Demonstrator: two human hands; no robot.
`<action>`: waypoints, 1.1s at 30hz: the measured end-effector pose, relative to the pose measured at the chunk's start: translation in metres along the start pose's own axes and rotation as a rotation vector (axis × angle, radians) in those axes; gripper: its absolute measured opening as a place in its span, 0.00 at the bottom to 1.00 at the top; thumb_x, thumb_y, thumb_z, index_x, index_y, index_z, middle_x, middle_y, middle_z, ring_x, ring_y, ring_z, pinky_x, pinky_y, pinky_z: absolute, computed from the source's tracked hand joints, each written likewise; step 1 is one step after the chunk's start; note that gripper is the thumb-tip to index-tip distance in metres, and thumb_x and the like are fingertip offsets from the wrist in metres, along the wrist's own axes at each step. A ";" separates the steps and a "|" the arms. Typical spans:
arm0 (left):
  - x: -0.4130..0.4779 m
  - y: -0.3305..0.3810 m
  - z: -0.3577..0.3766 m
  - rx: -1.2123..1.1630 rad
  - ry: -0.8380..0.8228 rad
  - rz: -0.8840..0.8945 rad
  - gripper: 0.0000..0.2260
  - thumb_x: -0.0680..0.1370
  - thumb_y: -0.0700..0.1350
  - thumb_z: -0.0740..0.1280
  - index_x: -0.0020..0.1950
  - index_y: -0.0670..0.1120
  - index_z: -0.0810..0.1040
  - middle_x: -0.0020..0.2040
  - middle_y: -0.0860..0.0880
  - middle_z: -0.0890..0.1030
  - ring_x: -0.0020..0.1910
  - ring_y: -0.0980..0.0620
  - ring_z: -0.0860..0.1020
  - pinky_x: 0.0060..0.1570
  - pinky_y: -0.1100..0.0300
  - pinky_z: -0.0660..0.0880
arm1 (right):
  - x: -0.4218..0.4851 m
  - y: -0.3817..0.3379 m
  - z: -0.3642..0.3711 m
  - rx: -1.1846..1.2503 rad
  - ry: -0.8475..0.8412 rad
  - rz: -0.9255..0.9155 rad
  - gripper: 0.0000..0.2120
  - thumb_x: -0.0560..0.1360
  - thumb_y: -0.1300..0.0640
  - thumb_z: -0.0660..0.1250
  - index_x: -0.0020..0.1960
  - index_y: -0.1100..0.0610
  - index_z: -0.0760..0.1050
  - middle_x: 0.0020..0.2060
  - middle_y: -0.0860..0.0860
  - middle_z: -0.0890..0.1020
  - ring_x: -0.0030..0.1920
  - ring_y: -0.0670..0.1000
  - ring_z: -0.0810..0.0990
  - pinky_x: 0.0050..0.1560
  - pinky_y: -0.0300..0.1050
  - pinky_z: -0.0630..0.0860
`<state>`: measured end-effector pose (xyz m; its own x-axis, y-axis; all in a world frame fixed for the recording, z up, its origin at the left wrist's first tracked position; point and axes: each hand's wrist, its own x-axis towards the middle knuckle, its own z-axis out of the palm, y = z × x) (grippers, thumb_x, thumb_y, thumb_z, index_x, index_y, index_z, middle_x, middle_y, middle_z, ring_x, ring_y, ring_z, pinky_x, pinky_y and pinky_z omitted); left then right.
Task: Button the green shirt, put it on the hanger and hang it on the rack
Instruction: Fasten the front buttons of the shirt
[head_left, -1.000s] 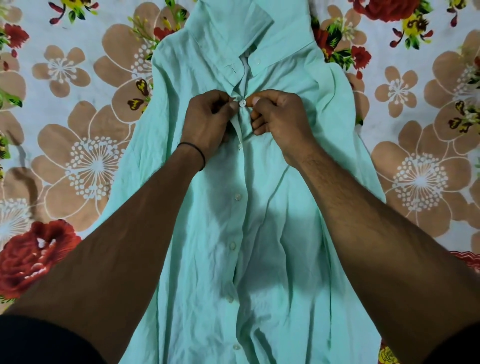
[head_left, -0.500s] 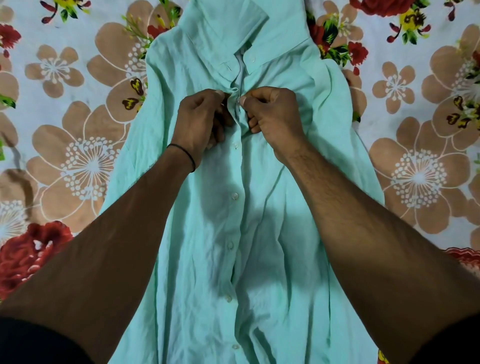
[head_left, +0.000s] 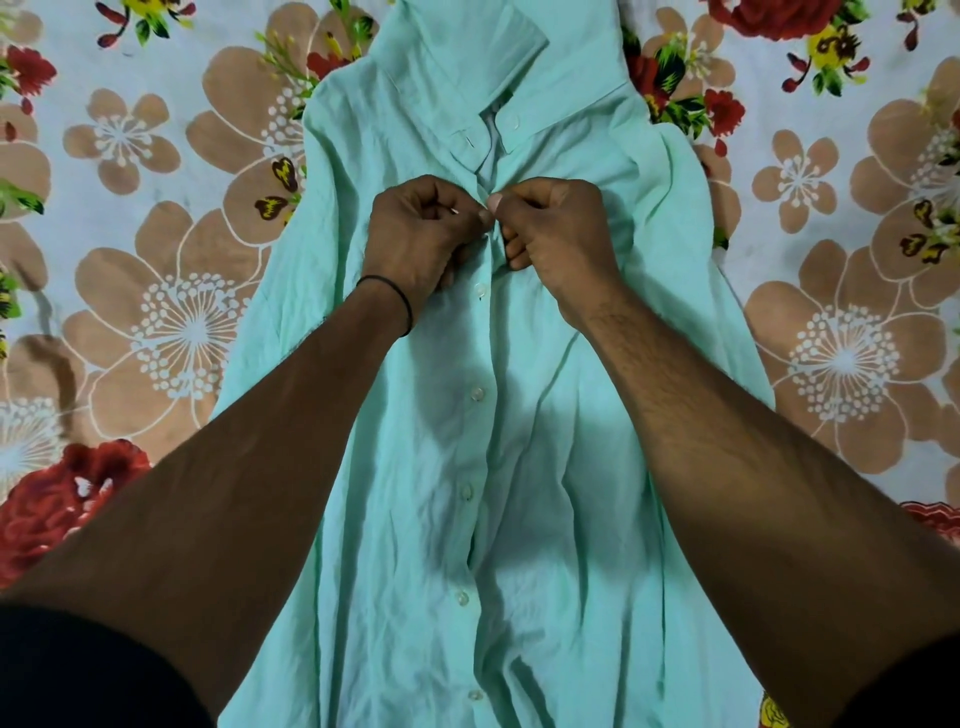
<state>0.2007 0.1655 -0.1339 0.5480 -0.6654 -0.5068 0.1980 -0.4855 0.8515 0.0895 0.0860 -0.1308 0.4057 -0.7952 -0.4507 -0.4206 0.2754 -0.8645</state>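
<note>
Two hands meet high on the shirt front, both busy w/ one button. L to R: the flowered bedsheet (head_left: 130, 322) carries the green shirt (head_left: 571, 467), laid flat, front up, collar (head_left: 467, 57) at the far end, prob. so the two front edges line up w/o anyone holding the cloth in the air.

The left hand (head_left: 421, 234), thin black band (head_left: 389, 301) on its wrist, has its fingers curled and its thumb (head_left: 484, 215) pressed to the forefinger, pinching one front edge. The right hand (head_left: 558, 234) mirrors it: curled, clamped on the other edge, lower fingers tucked under the cloth, likely to back the spot while the button is worked through. The thumbs nearly touch over the seam. The button itself is hidden betw. them, so can't tell if it's thru.

Below the hands a row of buttons (head_left: 477, 393) runs down the middle and looks done up. Above, the collar button (head_left: 514, 123) is undone.

Both forearms reach straight out from black sleeves (head_left: 78, 675), converging in a V, wrists bent slightly down. Buttoning seems nearly finished. No hanger or rack in view.
</note>
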 end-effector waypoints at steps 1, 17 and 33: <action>0.001 0.000 -0.001 -0.010 -0.006 -0.009 0.06 0.72 0.39 0.74 0.44 0.37 0.80 0.30 0.40 0.75 0.20 0.51 0.67 0.22 0.65 0.63 | 0.002 0.001 0.000 -0.022 0.009 -0.003 0.10 0.76 0.59 0.69 0.42 0.66 0.82 0.28 0.53 0.76 0.28 0.49 0.73 0.31 0.44 0.74; 0.002 -0.004 0.001 -0.052 0.026 -0.005 0.07 0.76 0.41 0.71 0.48 0.38 0.82 0.23 0.49 0.71 0.19 0.51 0.65 0.21 0.65 0.63 | 0.003 0.016 0.011 -0.183 0.100 -0.091 0.09 0.75 0.47 0.63 0.38 0.47 0.75 0.34 0.46 0.79 0.37 0.52 0.79 0.47 0.63 0.80; 0.006 0.005 -0.006 -0.060 -0.106 -0.132 0.04 0.78 0.40 0.69 0.45 0.40 0.80 0.23 0.48 0.66 0.19 0.51 0.62 0.20 0.68 0.61 | 0.002 0.007 0.002 -0.355 0.072 -0.191 0.09 0.79 0.55 0.67 0.46 0.61 0.77 0.34 0.50 0.80 0.36 0.53 0.81 0.40 0.54 0.81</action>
<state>0.2099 0.1626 -0.1324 0.4263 -0.6554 -0.6234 0.3121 -0.5403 0.7815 0.0893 0.0871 -0.1382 0.4511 -0.8532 -0.2618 -0.6024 -0.0747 -0.7947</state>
